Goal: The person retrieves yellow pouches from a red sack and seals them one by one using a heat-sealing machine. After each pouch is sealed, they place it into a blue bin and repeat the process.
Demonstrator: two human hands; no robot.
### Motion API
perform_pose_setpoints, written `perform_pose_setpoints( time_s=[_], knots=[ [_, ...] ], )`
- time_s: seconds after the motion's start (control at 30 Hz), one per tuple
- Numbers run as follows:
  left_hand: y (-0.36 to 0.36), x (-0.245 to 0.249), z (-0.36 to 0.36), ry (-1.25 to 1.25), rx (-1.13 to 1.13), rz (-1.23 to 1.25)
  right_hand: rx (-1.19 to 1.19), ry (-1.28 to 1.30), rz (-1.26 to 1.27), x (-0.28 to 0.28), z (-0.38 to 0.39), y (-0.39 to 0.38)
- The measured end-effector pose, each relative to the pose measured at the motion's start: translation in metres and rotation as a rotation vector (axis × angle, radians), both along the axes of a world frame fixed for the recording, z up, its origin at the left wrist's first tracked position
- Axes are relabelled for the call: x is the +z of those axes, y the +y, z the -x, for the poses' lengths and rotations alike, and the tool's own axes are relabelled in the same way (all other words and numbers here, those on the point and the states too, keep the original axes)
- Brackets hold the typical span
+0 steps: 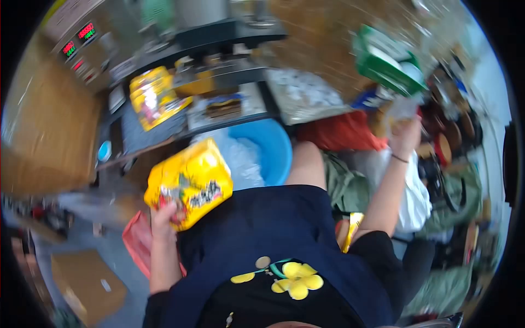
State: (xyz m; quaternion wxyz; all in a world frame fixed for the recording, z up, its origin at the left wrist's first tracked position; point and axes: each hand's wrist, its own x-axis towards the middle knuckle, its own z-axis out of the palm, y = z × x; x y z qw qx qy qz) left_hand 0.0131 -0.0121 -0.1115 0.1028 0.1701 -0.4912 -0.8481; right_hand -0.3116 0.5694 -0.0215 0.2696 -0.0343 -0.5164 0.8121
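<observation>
My left hand (165,217) is closed on the lower edge of a yellow printed pouch (199,172), held tilted above my lap. Another yellow pouch (156,98) lies on the grey mat of the bench machine. My right hand (406,135) reaches out to the right with curled fingers, blurred by motion. Pale, see-through material (401,111) shows right at its fingertips, too smeared to name. Just beyond that stands a green box (388,60) with white contents.
A blue tub (276,153) with clear plastic sits under the bench edge. The machine (219,68) has lit red and green displays. A clear bag of small white packets (303,90), a red bag (342,131) and a white bag (413,199) are to the right. A cardboard box (90,284) is on the floor.
</observation>
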Motion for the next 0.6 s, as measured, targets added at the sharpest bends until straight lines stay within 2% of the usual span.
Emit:
perform_pose_setpoints(
  time_s=[0.03, 0.07, 0.17, 0.23, 0.3, 0.37, 0.43, 0.47, 0.53, 0.57, 0.6],
  knots=[
    [-0.015, 0.012, 0.012, 0.024, 0.073, 0.048, 0.111, -0.031, -0.049, -0.013, 0.031, 0.035],
    [-0.029, 0.025, 0.02, 0.066, 0.134, 0.085, 0.138, -0.13, 0.046, -0.025, 0.054, 0.056],
    [-0.066, 0.063, 0.064, 0.235, 0.203, 0.212, 0.145, -0.217, -0.215, -0.097, 0.137, 0.142],
    [-0.101, 0.067, 0.094, 0.245, 0.145, 0.276, -0.203, 0.043, -1.539, -0.121, 0.16, 0.178],
    [-0.119, 0.066, 0.133, 0.215, 0.111, 0.27, -0.218, -0.17, -1.875, -0.105, 0.153, 0.165],
    [-0.129, 0.064, 0.169, 0.219, 0.007, 0.31, -0.174, -0.492, -1.415, -0.066, 0.119, 0.112],
    [-0.145, 0.029, 0.212, 0.14, 0.254, 0.503, -0.3, -0.484, -1.671, -0.075, 0.127, 0.12],
    [-0.15, 0.034, 0.221, 0.136, 0.218, 0.474, -0.333, -0.334, -1.679, -0.082, 0.13, 0.124],
    [-0.168, 0.03, 0.243, 0.144, 0.276, 0.628, -0.39, -0.04, -1.674, -0.091, 0.13, 0.128],
    [-0.177, 0.025, 0.253, 0.141, 0.304, 0.705, -0.359, -0.114, -1.725, -0.089, 0.128, 0.129],
    [-0.191, 0.02, 0.264, 0.137, 0.267, 0.651, -0.325, -0.187, -1.774, -0.084, 0.125, 0.127]
  ],
)
